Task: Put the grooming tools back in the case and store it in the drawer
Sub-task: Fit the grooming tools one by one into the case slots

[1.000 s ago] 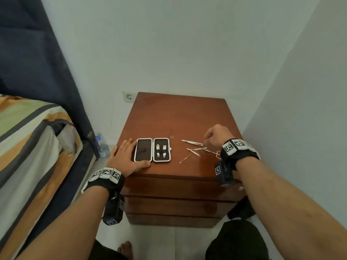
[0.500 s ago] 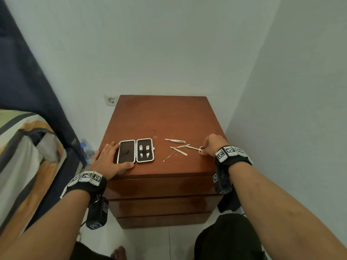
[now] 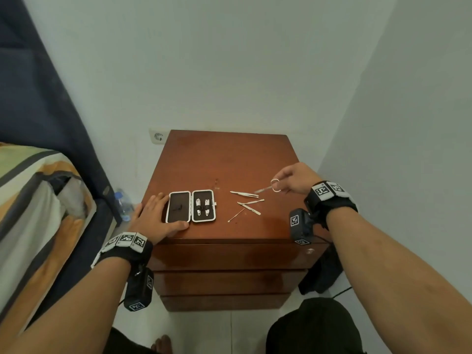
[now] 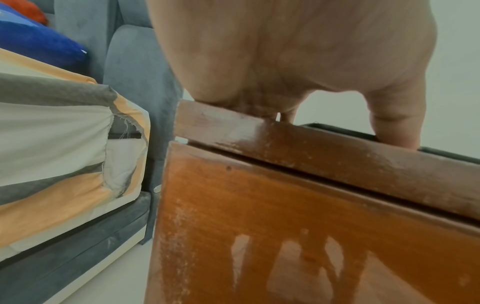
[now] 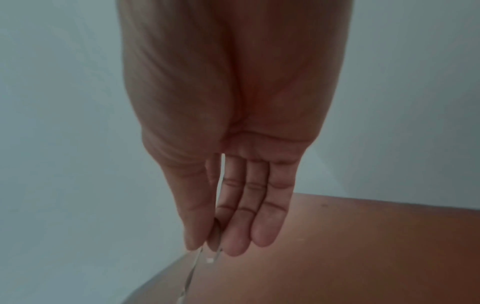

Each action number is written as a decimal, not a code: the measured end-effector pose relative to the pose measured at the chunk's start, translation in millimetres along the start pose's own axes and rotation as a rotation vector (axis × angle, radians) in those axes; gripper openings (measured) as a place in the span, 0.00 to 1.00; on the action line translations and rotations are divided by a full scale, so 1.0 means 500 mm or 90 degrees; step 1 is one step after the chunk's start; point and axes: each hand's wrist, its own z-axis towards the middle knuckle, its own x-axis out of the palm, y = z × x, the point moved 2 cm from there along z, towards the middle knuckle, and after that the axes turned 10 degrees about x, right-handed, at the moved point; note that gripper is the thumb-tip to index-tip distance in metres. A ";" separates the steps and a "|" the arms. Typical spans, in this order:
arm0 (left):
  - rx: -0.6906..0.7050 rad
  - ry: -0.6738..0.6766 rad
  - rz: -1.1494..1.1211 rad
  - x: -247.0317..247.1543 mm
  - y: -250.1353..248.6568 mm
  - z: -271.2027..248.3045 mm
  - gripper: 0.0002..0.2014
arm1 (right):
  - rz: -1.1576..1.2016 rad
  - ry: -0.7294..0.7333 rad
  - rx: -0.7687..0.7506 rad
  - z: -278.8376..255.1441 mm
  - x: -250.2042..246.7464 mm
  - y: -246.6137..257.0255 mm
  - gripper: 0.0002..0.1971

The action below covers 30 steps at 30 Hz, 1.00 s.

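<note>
An open black grooming case (image 3: 191,206) with a white rim lies flat on the wooden nightstand (image 3: 224,159); two metal tools sit in its right half. My left hand (image 3: 155,218) lies flat beside the case's left edge, thumb along its front; the thumb (image 4: 394,123) touches the case rim (image 4: 345,132). My right hand (image 3: 293,180) pinches small scissors (image 3: 272,187) by the finger rings, lifted above the top, blades pointing left. In the right wrist view the scissors (image 5: 193,269) hang blurred below the pinching fingers (image 5: 200,230). Tweezers (image 3: 244,193), crossed tools (image 3: 250,205) and a thin pick (image 3: 236,215) lie loose.
The nightstand's drawer fronts (image 3: 229,256) are closed. A bed (image 3: 38,205) with striped sheets stands at the left, with a water bottle (image 3: 124,204) in the gap. White walls close in behind and at the right. A socket (image 3: 158,136) is on the back wall.
My right hand has picked the scissors up off the nightstand and raised them. The left hand has stayed beside the case. The head view has shifted slightly.
</note>
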 end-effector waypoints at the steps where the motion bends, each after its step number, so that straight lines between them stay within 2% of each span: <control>1: -0.001 0.002 -0.001 0.000 -0.001 0.000 0.56 | 0.009 0.007 -0.020 0.001 0.006 0.023 0.05; 5: -0.002 -0.010 -0.006 0.004 0.001 0.001 0.56 | -0.013 0.033 -0.066 0.028 0.061 0.108 0.11; 9: 0.006 -0.011 -0.006 0.005 0.004 0.003 0.59 | -0.080 0.080 -0.106 0.052 0.132 0.166 0.07; 14: 0.009 -0.014 0.003 0.008 0.007 0.004 0.59 | -0.134 0.093 -0.130 0.082 0.193 0.217 0.06; 25: 0.015 -0.024 0.006 0.013 0.012 0.006 0.58 | -0.156 0.145 -0.109 0.121 0.270 0.254 0.09; 30: 0.014 -0.016 0.002 0.011 0.009 0.005 0.58 | -0.153 0.134 -0.105 0.128 0.282 0.250 0.11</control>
